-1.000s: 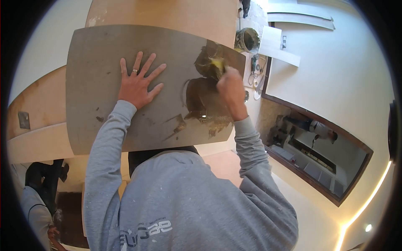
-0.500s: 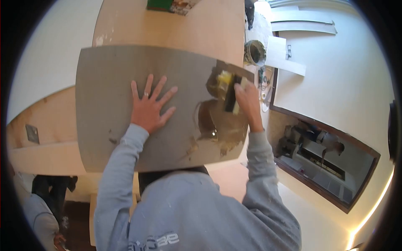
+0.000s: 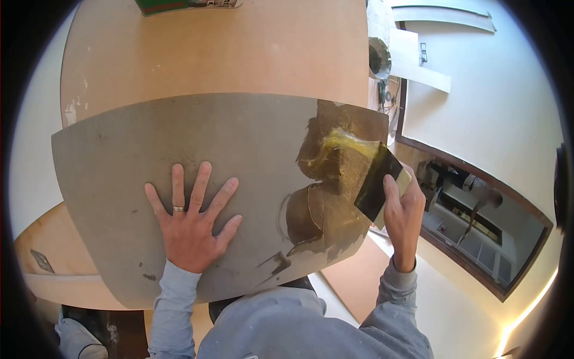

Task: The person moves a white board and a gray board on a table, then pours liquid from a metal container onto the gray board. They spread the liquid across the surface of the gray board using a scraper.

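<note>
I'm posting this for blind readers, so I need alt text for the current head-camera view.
A person's right hand holds a black-bladed spreader at the end of a grey panel covered in glossy brown and yellow smears. The left hand, wearing a ring, lies spread flat on the panel's bare grey part.

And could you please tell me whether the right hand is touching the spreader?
Touching: the head view shows the right hand gripping the spreader, thumb on its dark face.
</note>
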A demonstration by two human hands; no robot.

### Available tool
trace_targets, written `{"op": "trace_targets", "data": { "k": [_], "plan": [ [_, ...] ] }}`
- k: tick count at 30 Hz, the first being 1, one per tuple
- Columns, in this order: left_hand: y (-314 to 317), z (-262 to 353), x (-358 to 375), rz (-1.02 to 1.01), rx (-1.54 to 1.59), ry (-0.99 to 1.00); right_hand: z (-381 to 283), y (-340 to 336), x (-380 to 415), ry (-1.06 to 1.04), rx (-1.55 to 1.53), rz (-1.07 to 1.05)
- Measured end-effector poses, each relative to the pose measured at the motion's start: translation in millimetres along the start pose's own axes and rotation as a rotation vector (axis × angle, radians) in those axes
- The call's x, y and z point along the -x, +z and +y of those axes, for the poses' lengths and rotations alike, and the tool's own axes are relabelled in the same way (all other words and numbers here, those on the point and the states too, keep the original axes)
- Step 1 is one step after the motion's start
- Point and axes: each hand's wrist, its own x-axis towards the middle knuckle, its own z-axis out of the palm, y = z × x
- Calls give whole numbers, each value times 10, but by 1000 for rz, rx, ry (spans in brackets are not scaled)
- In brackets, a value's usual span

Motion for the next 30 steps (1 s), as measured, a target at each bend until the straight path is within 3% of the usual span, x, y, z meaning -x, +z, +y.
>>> {"op": "trace_targets", "data": {
  "k": [4, 5, 6, 7, 8, 11, 13, 14, 17, 21, 25, 26, 29, 30],
  "plan": [
    [-44, 22, 7, 1, 4, 3, 177, 100, -266, 75, 152, -118],
    [-45, 26, 8, 9, 8, 6, 345, 290, -324, -158, 69, -53],
    [-43, 26, 14, 16, 10, 7, 308, 438, -408, -205, -34, -121],
    [-46, 23, 22, 21, 11, 6, 4, 597, -443, -113, -84, -11],
    [-53, 22, 27, 28, 10, 7, -257, 632, -480, -160, -167, -42],
    [-51, 30, 66, 44, 12, 23, -600, 723, -568, -534, -23, -4],
    [-48, 17, 70, 75, 9, 33, -578, 367, -757, -122, -24, -245],
    [-35, 7, 80, 82, 10, 34, -587, 255, -790, 43, -6, -202],
    [-6, -7, 96, 96, 9, 50, -209, 494, -902, -231, 121, -139],
    [1, -21, 130, 112, 4, 52, -591, 607, -820, -326, 150, -165],
    [29, -37, 147, 144, 15, 58, -455, 454, -976, -149, 130, -202],
    [31, -45, 145, 154, 20, 66, -377, 674, -1006, -176, 281, -146],
    [56, -49, 163, 166, 35, 73, -594, 749, -770, -566, 255, -158],
    [59, -55, 163, 161, 38, 71, -555, 695, -748, -598, 208, -83]
  ]
}}
